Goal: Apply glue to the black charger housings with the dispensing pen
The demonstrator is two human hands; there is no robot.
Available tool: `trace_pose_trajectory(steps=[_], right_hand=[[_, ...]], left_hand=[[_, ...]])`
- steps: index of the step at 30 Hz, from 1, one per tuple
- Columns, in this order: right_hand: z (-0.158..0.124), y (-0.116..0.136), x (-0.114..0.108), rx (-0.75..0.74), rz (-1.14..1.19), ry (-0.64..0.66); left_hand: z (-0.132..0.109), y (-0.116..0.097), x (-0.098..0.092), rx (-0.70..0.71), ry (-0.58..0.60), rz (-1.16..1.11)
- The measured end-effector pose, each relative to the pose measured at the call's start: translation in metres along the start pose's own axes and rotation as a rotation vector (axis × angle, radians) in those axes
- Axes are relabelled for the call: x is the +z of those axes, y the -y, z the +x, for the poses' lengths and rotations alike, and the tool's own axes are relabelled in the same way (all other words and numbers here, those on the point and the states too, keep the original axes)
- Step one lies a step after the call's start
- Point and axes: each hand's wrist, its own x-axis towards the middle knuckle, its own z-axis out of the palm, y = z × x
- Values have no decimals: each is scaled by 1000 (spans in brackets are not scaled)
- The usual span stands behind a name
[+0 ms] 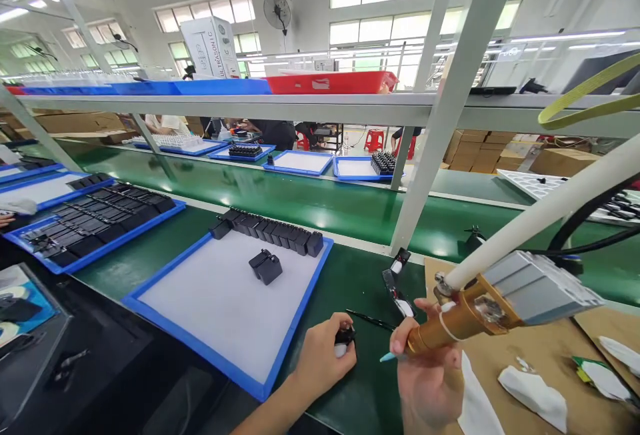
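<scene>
My left hand [327, 351] is closed around a small black part [345, 335] with a white area, held just above the green bench; my fingers hide much of it. In my right hand [430, 375] is a gold-coloured glue dispenser [440, 331], its thin teal tip [387, 357] pointing left toward the black part. The tip and the part are apart. Between and behind the hands, a thin black stick-like tool [373, 320] lies on the bench, with a black-and-white device [395, 285] beside it.
A blue-rimmed tray [210, 321] holds a row of black parts [270, 231] and a black pair [266, 267]. Another tray [95, 255] is filled with black parts. A white pole [540, 215] slants over the right side, above brown board [545, 348] bearing white cloths [533, 395].
</scene>
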Motion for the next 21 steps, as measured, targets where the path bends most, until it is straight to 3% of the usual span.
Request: trace_pose_trajectory(steps=[6, 14, 21], right_hand=[[2, -3, -2, -8, -13, -8], [-2, -6, -9, 16, -11, -25], [-4, -7, -8, 0, -33, 13]], left_hand=[[-1, 5, 2, 81, -2, -15], [-12, -2, -15, 378, 99, 143], [-8, 16, -1, 429, 37, 11]])
